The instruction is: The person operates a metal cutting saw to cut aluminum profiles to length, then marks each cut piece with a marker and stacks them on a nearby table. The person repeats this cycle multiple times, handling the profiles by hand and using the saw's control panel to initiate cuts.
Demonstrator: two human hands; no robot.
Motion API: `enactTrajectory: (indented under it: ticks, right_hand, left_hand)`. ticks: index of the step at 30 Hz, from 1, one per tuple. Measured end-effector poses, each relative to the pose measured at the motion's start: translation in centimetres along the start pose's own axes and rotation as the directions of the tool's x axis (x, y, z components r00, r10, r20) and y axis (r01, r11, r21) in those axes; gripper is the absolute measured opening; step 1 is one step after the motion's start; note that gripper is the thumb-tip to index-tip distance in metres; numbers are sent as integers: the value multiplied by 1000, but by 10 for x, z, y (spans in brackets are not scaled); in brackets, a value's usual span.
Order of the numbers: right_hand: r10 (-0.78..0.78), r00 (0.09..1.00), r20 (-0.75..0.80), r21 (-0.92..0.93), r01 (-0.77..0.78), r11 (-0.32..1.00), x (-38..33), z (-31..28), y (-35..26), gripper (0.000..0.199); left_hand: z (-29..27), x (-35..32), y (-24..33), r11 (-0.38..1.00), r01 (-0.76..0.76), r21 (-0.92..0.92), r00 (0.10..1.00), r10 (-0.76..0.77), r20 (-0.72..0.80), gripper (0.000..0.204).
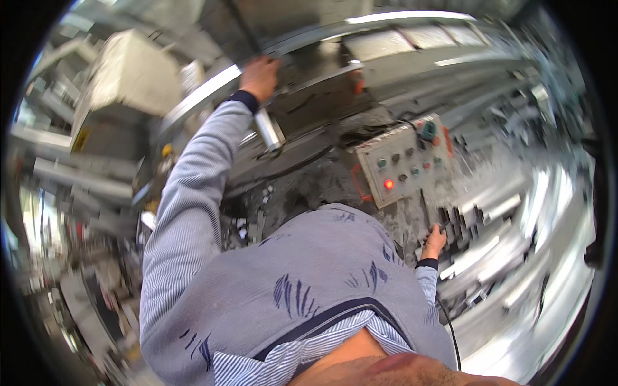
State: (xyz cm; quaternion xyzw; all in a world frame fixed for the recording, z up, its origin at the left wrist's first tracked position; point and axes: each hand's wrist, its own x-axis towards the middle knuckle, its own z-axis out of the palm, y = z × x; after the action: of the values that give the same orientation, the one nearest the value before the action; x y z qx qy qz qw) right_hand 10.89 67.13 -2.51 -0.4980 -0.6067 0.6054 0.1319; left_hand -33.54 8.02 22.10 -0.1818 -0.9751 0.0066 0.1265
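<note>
My left arm reaches far forward, and my left hand (259,78) is closed at the end of a long bright metal profile (205,96). Its fingers curl down by a dark machine part, so their tips are partly hidden. A short shiny metal cylinder (267,130) sticks out just below that wrist. Low at my right side, my right hand (435,241) is closed around a thin dark rod-like tool (424,204); blur hides its exact kind. Stacked cut metal profiles (473,225) lie beside this hand.
A pale control box (404,161) with several knobs and a glowing red light stands ahead of me. A large block-shaped machine housing (132,74) is at the far left. Long shiny metal bars (541,283) spread along the right. A black cable (452,328) runs by my right arm.
</note>
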Motion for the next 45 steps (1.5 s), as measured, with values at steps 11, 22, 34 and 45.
enactTrajectory:
  ticks: [11,22,34,45]
  right_hand:
    - [108,927,-360,193,-40,980,-209,10,62,29]
    - [113,882,-457,188,-29,982,-237,5,54,22]
    - [-215,975,62,86,209,974,-79,87,-45,18]
    - [-589,725,357,355,477,804,-134,214,-240,21]
  left_hand:
    - [73,93,-82,901,-354,250,932,319,171,27]
    - [9,50,-34,873,-486,-51,872,479,-103,16]
    - [-65,-316,62,818,147,-557,967,-237,-92,58]
    - [-197,-588,-41,421,875,237,483,-749,-453,46]
